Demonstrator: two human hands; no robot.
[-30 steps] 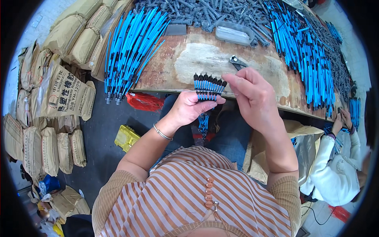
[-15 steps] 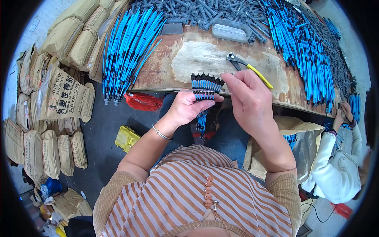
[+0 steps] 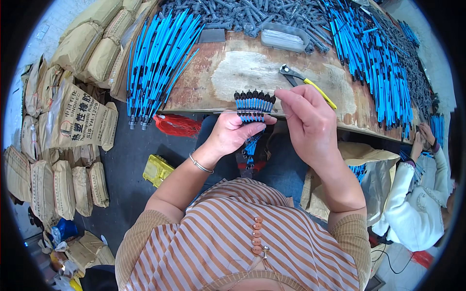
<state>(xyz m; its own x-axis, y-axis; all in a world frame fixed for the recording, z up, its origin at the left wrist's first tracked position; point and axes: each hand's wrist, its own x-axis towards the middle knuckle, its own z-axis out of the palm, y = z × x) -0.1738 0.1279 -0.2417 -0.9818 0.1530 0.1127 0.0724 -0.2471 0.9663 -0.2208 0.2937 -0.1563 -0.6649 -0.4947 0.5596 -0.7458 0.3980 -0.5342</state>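
Observation:
My left hand point(image 3: 234, 129) is closed around a fanned row of thin blue rods point(image 3: 255, 105) with black tips, held up at the table's front edge. The rods' lower ends hang below that hand, over my lap. To the right of the row, my right hand point(image 3: 310, 116) has its thumb and forefinger pinched together, close to the end rod. Whatever lies in that pinch is too small to make out. A thin pale strand point(image 3: 224, 112) sticks out leftward past my left hand. Beyond my right hand, yellow-handled pliers point(image 3: 306, 83) rest on the worn wooden tabletop point(image 3: 242, 72).
Piles of blue rods lie on the table at left point(image 3: 162, 58) and right point(image 3: 376, 68). Grey plastic parts point(image 3: 242, 14) heap along the back, near a clear tray point(image 3: 284, 39). Paper sacks point(image 3: 80, 116) stack at left. A co-worker point(image 3: 417, 199) handles rods at right.
My right hand has shifted very slightly, staying beside the row's right end. The left hand keeps its hold on the blue rods, almost unmoved.

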